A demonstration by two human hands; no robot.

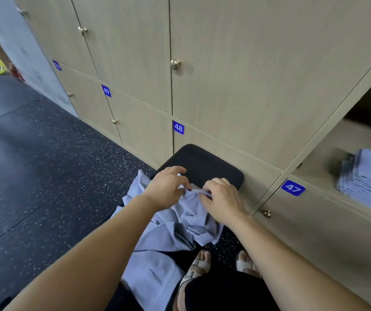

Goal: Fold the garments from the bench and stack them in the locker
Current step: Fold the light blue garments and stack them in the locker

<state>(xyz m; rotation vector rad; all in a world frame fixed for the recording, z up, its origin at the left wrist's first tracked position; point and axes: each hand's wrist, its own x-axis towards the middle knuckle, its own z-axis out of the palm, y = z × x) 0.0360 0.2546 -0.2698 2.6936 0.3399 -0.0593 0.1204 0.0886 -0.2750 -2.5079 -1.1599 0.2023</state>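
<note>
On the black bench [202, 162] in front of the lockers lies a rumpled light blue garment [193, 205], bunched up at its far edge, where both hands meet. The left hand [166, 187] comes in from the left, its grip closed on the fabric edge at the thumb with the other fingers partly spread above the cloth. The right hand [222, 198] sits just beside it, fingers curled, its grip pinching the same bunched edge. More blue cloth [157, 250] trails toward the camera over the bench and hangs off its right side; it is unclear whether it is one piece or several. The far end of the bench is bare. To the right an open locker [328, 153] holds a folded stack [368, 182] of the same blue fabric on its shelf - neat, well apart from the hands. Blue number plate 47 [293, 187] sits just below that locker; plate 48 [178, 127] is on the closed door behind the bench. Dark speckled floor [45, 176] lies to the left. White sandals [197, 268] show on the person's feet beside the bench.
</note>
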